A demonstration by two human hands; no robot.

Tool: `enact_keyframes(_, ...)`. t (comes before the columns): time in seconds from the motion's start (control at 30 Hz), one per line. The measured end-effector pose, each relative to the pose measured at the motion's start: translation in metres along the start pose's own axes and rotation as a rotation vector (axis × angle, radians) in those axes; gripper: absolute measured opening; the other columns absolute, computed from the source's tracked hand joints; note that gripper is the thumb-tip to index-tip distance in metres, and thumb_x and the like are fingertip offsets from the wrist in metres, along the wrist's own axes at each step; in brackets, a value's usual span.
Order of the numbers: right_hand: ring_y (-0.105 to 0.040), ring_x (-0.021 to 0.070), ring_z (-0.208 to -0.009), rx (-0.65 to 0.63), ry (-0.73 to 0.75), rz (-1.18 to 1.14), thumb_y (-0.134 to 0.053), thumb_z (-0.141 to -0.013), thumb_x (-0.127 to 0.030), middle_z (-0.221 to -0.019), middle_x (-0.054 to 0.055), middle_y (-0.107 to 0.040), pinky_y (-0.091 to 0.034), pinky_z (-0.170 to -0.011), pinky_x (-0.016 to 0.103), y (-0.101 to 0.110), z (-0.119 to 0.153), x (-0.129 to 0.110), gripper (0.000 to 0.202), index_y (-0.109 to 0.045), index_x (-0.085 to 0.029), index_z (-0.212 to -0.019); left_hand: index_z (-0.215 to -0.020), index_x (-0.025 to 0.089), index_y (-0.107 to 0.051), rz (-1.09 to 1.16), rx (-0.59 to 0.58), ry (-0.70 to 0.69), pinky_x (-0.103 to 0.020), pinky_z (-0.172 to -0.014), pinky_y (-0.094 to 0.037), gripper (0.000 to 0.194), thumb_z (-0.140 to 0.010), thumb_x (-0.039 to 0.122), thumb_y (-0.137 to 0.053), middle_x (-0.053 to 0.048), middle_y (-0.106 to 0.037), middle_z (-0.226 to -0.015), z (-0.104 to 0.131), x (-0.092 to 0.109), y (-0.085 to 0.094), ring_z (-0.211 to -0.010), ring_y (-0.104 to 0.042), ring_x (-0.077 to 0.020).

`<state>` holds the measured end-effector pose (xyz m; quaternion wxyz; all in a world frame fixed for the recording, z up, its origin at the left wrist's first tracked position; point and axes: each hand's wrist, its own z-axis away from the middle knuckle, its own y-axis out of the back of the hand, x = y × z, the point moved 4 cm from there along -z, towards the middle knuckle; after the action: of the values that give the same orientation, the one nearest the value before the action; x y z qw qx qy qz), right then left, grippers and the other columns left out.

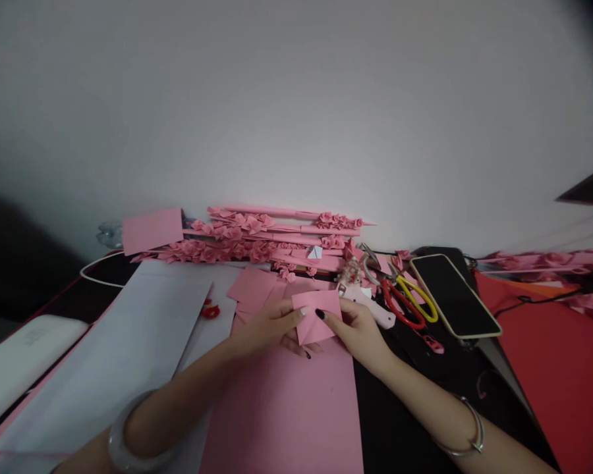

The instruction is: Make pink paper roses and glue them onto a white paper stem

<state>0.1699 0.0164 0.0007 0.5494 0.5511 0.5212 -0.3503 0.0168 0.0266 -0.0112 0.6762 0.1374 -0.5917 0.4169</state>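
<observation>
A small pink paper square (pixel 318 304) with crease lines is held up between both hands near the middle of the view. My left hand (pixel 271 322) grips its left side, thumb on the front and fingers partly behind. On its right side my right hand (pixel 358 329) pinches it, the dark-nailed thumb pressed on the front face. Beneath the hands lies a large pink sheet (pixel 286 408). More pink squares (pixel 252 288) are piled just behind my left hand.
Pink paper flower stems (pixel 247 250) line the wall. Red-handled pliers (pixel 400 306), yellow-handled pliers (pixel 420 296) and a phone (pixel 454 296) lie to the right, with red sheets (pixel 558 355) beyond. White sheets (pixel 113 336) and a white box-like object (pixel 29 355) are at the left.
</observation>
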Motion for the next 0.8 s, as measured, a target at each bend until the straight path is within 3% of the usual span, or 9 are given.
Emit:
enact_keyframes(0.17,-0.061,0.0157,-0.061,0.099,0.084,0.241,-0.049,-0.088,-0.025,-0.069,0.003,-0.068,-0.050,-0.058,0.026,0.004,0.004,-0.005,0.025,-0.071,-0.015,-0.083,-0.109,0.016,-0.064,0.023,-0.029,0.029,-0.026,-0.071,-0.054,0.035,-0.080,0.036,-0.065,-0.010,-0.072,-0.095,0.000,-0.002,-0.003,-0.085,-0.070,-0.0207)
enact_keyframes(0.27,-0.067,0.0186,-0.086,0.099,0.251,0.389,-0.044,-0.089,-0.015,-0.094,0.006,-0.073,-0.053,-0.079,0.031,0.003,0.008,-0.010,0.030,-0.069,-0.018,-0.106,-0.108,0.017,-0.065,0.023,-0.009,0.020,-0.029,-0.078,-0.053,0.031,-0.080,0.031,-0.065,-0.010,-0.071,-0.102,-0.001,-0.003,0.000,-0.091,-0.069,-0.0206)
enact_keyframes(0.33,-0.064,0.0188,-0.104,0.082,0.396,0.477,-0.040,-0.090,-0.009,-0.114,0.008,-0.068,-0.051,-0.091,0.034,0.001,0.010,-0.013,0.041,-0.059,-0.021,-0.125,-0.108,0.018,-0.065,0.017,0.003,0.003,-0.032,-0.082,-0.052,0.031,-0.079,0.029,-0.066,-0.009,-0.071,-0.104,-0.001,-0.001,0.001,-0.093,-0.068,-0.0207)
enact_keyframes(0.47,-0.057,0.0196,-0.117,0.083,0.588,0.633,-0.037,-0.089,-0.004,-0.129,0.010,-0.059,-0.050,-0.096,0.039,-0.001,0.013,-0.015,0.058,-0.036,-0.026,-0.143,-0.113,0.019,-0.063,0.018,0.015,-0.013,-0.034,-0.087,-0.050,0.036,-0.079,0.027,-0.067,-0.008,-0.071,-0.107,-0.001,0.003,-0.001,-0.097,-0.067,-0.0209)
enact_keyframes(0.67,-0.049,0.0224,-0.125,0.023,0.676,0.768,-0.037,-0.088,-0.001,-0.134,0.011,-0.055,-0.046,-0.101,0.043,-0.004,0.015,-0.020,0.065,-0.026,-0.024,-0.147,-0.103,0.019,-0.069,0.024,0.009,-0.019,-0.031,-0.086,-0.049,0.026,-0.078,0.027,-0.068,-0.006,-0.072,-0.103,0.000,0.004,-0.005,-0.100,-0.065,-0.0207)
enact_keyframes(0.8,-0.042,0.0231,-0.131,-0.052,0.654,0.777,-0.038,-0.085,-0.001,-0.140,0.012,-0.048,-0.042,-0.106,0.045,-0.006,0.015,-0.021,0.065,-0.028,-0.019,-0.147,-0.105,0.015,-0.067,0.194,0.036,0.003,-0.030,-0.079,-0.051,0.030,-0.080,0.031,-0.067,-0.009,-0.073,-0.096,0.000,0.001,0.001,-0.086,-0.070,-0.0207)
